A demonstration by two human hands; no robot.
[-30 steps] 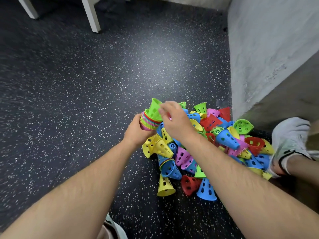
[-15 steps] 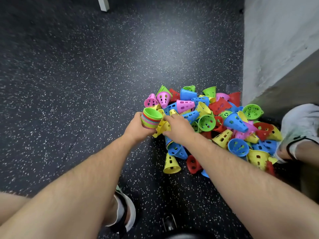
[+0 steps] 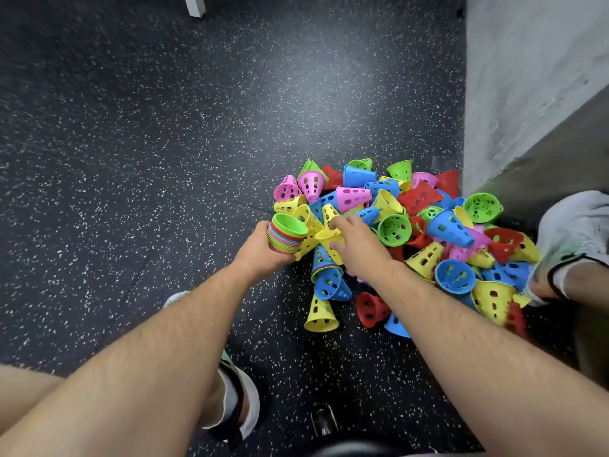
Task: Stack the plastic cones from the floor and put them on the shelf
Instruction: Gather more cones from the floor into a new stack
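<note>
I find no legible text, number, label or brand anywhere in my view. The pile of cones (image 3: 412, 232) bears only cut-out holes. The shoe (image 3: 573, 225) at right is blurred; I cannot tell whether it carries any marking.

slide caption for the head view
Left hand holds a stack of cones; right hand grips a yellow cone in the pile.

Dark speckled floor (image 3: 164, 143) carries the loose cone pile (image 3: 428, 225). White leg (image 3: 194, 4) stands far beyond the pile; one shoe (image 3: 573, 225) touches its right edge, other shoe (image 3: 250, 395) near-left.
</note>
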